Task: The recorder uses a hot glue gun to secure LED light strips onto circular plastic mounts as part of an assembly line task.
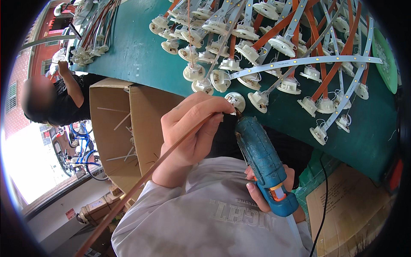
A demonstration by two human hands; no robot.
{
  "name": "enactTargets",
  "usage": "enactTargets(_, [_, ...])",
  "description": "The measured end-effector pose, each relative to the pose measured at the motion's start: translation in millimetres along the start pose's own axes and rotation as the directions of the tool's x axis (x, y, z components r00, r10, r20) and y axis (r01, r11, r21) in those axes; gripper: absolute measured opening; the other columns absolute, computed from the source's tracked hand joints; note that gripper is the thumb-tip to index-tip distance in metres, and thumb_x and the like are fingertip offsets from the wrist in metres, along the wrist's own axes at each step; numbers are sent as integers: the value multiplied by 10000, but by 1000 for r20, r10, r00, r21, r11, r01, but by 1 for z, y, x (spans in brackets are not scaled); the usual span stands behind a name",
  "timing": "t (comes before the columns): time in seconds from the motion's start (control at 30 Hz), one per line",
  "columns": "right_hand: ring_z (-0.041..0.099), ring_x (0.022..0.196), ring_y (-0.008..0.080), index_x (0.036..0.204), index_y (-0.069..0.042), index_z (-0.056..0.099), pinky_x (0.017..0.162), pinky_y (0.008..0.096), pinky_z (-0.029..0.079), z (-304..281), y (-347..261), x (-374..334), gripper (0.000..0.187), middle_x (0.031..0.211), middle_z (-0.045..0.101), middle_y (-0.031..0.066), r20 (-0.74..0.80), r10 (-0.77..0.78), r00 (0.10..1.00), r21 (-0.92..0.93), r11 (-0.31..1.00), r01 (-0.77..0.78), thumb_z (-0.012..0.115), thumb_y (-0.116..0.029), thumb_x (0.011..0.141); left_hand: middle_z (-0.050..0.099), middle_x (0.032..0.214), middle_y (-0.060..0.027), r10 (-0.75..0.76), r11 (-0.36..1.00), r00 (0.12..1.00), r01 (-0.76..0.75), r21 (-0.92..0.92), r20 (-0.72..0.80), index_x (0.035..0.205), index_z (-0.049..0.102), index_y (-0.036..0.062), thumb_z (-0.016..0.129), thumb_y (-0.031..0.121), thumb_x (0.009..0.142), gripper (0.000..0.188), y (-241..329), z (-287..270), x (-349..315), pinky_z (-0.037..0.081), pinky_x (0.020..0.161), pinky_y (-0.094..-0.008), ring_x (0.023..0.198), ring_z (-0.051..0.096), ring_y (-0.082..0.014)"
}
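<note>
Green table [132,47], lettered shirt [171,214], hands [188,124] holding strip [141,182], glue gun [260,147]

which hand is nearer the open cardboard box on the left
Left. The left hand, pinching a brown strip, is just right of the open cardboard box; the right hand is farther right, around the blue glue gun.

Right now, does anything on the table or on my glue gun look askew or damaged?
Yes: one white LED strip lies crosswise over several others on the green table, while most run lengthwise away from you. Your blue glue gun also looks scuffed and grimy, with a dark nozzle; that may just be wear.
</note>
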State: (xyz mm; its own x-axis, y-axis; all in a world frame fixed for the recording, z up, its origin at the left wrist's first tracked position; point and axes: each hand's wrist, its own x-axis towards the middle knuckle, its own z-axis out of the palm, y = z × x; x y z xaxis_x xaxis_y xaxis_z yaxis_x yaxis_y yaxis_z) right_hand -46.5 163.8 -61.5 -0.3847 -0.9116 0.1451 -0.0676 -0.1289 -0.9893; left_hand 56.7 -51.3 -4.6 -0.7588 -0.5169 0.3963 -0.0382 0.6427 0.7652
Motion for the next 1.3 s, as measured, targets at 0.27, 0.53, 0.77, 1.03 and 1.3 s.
enactTargets(0.27, [597,485,183,780,-59,602,497,258,512,0,-3,7,196,631,601,51,0,4,1000,-41,999,-4,788,-87,726,701,892,-143,9,1000,1000,-9,-7,22,1042,671,-51,627,-135,824,237,-1,-2,-1,534,668,-340,743,664,-266])
enactTargets(0.53, [602,483,174,776,-59,610,506,256,523,-2,-8,9,182,633,619,48,14,28,999,-62,998,-28,785,-79,729,719,865,-172,79,997,997,-79,18,26,1046,663,-56,574,41,987,144,-6,-2,0,507,615,-271,670,620,-176])
enactTargets(0.77, [605,481,171,777,-55,622,499,250,519,-1,-12,11,172,635,623,48,-10,8,1000,-60,998,-9,786,-71,727,720,864,-172,65,998,997,-65,11,33,1045,668,-56,578,40,981,147,-7,-3,0,509,617,-269,674,623,-176])
enactTargets(1.03, [622,487,179,796,-43,638,495,256,521,0,-6,7,170,650,638,62,24,-2,1000,5,1000,2,787,-67,719,723,871,-176,66,998,997,-66,0,42,1042,672,-55,587,43,976,145,-7,-4,0,511,623,-270,679,625,-178])
enactTargets(1.3, [629,494,182,801,-41,638,501,258,529,2,-7,5,168,668,648,68,20,4,1000,-17,1000,-4,785,-67,723,694,867,-148,13,1000,1000,-13,-21,28,1022,684,-44,652,-123,792,245,-2,-4,0,533,664,-351,730,663,-284])
